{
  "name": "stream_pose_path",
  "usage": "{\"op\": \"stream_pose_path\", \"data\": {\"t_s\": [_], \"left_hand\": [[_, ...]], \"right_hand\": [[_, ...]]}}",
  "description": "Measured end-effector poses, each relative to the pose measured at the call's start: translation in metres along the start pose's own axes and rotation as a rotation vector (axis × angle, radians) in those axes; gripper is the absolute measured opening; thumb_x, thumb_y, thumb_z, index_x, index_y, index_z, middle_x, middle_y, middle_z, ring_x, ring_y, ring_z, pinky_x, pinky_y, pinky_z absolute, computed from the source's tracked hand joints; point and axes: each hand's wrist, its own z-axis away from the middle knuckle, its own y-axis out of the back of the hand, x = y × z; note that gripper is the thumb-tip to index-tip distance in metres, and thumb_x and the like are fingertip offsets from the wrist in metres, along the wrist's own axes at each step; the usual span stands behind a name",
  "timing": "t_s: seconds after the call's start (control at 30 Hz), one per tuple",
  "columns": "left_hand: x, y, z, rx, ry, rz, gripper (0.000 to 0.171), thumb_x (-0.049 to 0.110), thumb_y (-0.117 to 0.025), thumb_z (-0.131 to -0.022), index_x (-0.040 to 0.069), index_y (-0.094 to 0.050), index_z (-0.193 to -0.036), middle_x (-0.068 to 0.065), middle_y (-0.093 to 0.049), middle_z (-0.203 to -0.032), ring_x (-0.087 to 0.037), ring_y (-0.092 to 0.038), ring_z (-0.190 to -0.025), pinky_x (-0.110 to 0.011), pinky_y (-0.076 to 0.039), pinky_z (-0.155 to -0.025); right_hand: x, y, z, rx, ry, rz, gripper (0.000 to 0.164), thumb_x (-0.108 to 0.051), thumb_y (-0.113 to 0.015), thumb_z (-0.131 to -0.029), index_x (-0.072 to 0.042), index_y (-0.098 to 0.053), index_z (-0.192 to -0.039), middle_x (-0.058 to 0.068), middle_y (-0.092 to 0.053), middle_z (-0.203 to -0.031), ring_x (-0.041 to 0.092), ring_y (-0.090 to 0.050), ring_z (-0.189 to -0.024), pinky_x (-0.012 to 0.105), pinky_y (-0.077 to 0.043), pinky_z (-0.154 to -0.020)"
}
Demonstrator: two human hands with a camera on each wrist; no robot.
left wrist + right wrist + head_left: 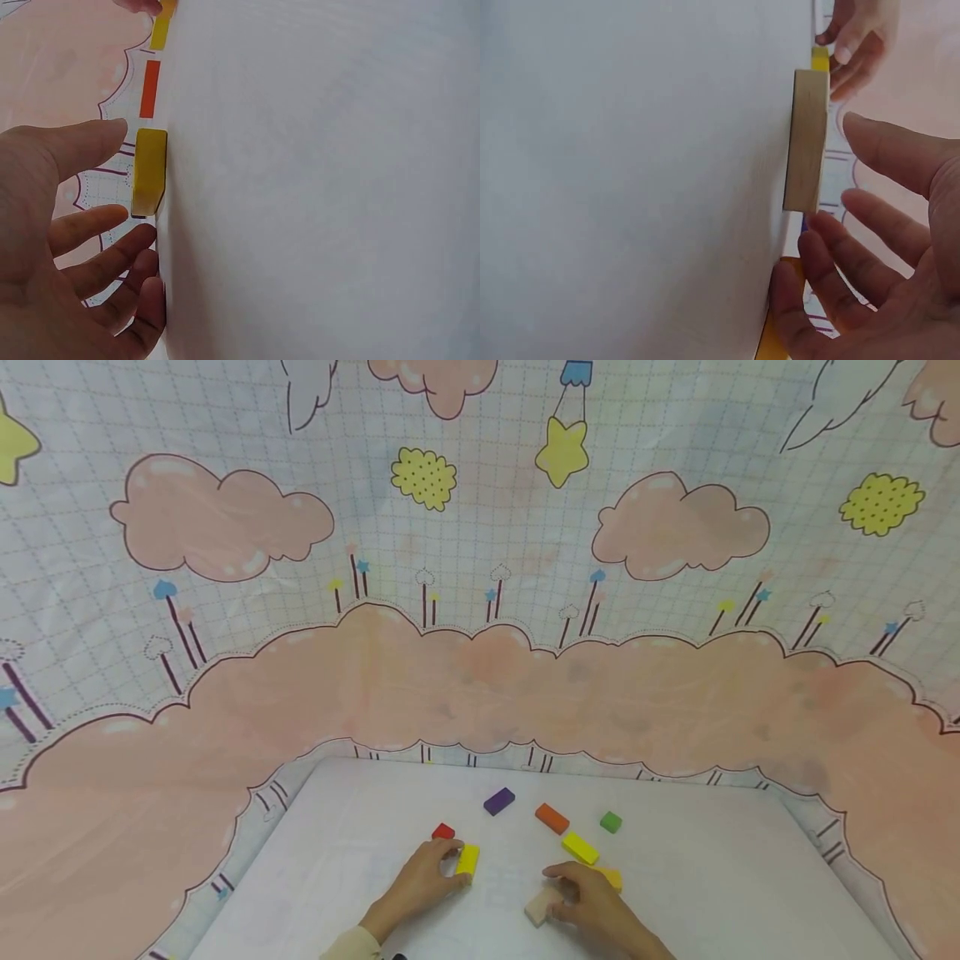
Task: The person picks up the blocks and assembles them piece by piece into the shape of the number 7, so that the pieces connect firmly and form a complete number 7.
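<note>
My left hand (426, 875) rests low over the table, its thumb and fingers spread around a yellow block (468, 862). The left wrist view shows this yellow block (150, 171) standing between thumb and fingertips, with gaps on both sides. On the right, a plain wooden block (542, 907) lies by my right hand (592, 900). Its fingers are loosely bent, and the right wrist view has the wooden block (807, 141) in the space between thumb and fingers. An orange-yellow block (609, 878) is partly hidden behind the right hand.
Beyond the left hand is a small red block (443, 832). Farther back lie a purple block (499, 801), an orange block (552, 818), a green block (611, 822) and another yellow block (580, 848). The white table (360, 818) meets a cloud-patterned backdrop (525, 693).
</note>
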Motion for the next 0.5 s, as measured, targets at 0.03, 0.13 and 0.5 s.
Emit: {"op": "stream_pose_path", "data": {"t_s": [0.03,0.13,0.5], "left_hand": [[0.0,0.0,-0.001,0.002,0.004,-0.004,0.054,0.038,-0.079,-0.08,0.013,-0.062,-0.126,-0.005,-0.064,-0.121,-0.024,-0.057,-0.108,-0.053,-0.047,-0.099],[0.001,0.0,-0.002,0.006,0.003,-0.015,0.053,0.039,-0.079,-0.08,0.014,-0.063,-0.124,-0.003,-0.065,-0.119,-0.022,-0.057,-0.105,-0.052,-0.048,-0.097],[0.0,-0.002,-0.006,0.022,-0.025,-0.017,0.053,0.036,-0.081,-0.079,0.012,-0.063,-0.123,-0.003,-0.066,-0.115,-0.023,-0.058,-0.104,-0.052,-0.049,-0.095]], "right_hand": [[0.0,0.0,-0.001,-0.002,0.0,0.007,0.045,-0.032,-0.082,-0.078,-0.02,-0.067,-0.119,0.002,-0.066,-0.123,0.018,-0.058,-0.101,0.049,-0.052,-0.096],[0.002,0.002,-0.006,-0.007,0.015,0.041,0.046,-0.034,-0.082,-0.077,-0.021,-0.067,-0.118,0.001,-0.066,-0.123,0.02,-0.06,-0.106,0.05,-0.05,-0.098],[0.002,0.007,-0.015,-0.027,0.002,0.086,0.038,-0.026,-0.083,-0.075,-0.023,-0.07,-0.111,0.0,-0.068,-0.117,0.025,-0.06,-0.111,0.054,-0.047,-0.099]]}}
